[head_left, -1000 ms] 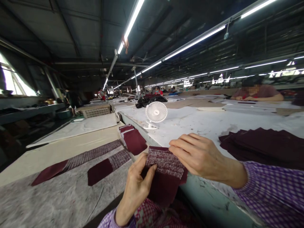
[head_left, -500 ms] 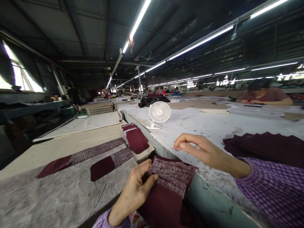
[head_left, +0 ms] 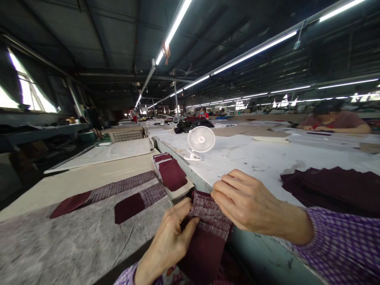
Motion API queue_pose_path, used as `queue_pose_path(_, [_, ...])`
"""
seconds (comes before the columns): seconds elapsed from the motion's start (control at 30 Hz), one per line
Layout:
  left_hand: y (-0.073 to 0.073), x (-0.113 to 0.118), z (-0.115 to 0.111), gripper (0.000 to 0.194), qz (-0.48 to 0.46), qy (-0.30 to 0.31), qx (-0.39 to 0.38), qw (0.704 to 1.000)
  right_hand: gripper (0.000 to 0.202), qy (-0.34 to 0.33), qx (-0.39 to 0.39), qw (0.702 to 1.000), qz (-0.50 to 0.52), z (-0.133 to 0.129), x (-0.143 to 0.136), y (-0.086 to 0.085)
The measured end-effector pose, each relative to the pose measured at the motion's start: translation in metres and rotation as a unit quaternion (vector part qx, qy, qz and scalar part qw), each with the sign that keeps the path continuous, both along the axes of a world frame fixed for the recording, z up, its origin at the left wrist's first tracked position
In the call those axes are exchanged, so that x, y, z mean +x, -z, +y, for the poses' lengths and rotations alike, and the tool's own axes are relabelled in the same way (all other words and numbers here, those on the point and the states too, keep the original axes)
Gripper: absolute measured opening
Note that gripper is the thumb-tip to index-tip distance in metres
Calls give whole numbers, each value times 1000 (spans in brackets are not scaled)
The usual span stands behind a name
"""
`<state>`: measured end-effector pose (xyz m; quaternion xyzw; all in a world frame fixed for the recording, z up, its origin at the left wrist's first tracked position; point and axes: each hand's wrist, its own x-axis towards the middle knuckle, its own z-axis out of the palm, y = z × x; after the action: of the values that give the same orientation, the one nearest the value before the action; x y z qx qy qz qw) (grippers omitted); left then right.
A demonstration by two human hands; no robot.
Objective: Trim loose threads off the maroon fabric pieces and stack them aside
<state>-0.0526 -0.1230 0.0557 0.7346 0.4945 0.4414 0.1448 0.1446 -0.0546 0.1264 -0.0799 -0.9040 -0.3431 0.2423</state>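
Maroon fabric pieces (head_left: 203, 245) hang in a stack at the table edge, their upper part showing several rough, whitish overlapping strips. My left hand (head_left: 170, 233) pinches the stack's left side between thumb and fingers. At the upper right of the same stack is my right hand (head_left: 246, 200), its fingers curled closed on the edge; the fingertips are partly hidden. Left of my hands, two rows of overlapped maroon pieces, a longer row (head_left: 74, 204) and a shorter row (head_left: 129, 208), lie on a mottled grey surface.
A small white fan (head_left: 201, 139) stands on the white-covered table (head_left: 237, 154). A maroon fabric pile (head_left: 332, 190) lies at right, and a smaller stack (head_left: 172, 174) sits on the left table's corner. A person (head_left: 335, 118) leans on the table at far right.
My right hand has come down and left from above the white table onto the fabric stack's right edge, and its fingers have closed. My left hand keeps its pinch.
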Motion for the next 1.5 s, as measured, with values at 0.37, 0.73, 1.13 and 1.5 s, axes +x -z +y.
queue_pose_path(0.37, [-9,-5,-9,19,54,69,-3,996,14,29,-444,885,134,11,-4,8])
queue_pose_path(0.73, [-7,-12,-6,15,21,88,-56,994,18,-56,-459,881,100,3,6,-15])
queue_pose_path(1.13, [-4,-9,-14,15,96,9,-28,995,18,-18,-58,998,25,-17,-17,-1])
queue_pose_path(1.5, [-6,-13,-21,22,85,27,-4,996,19,-23,-177,979,103,-8,-28,0])
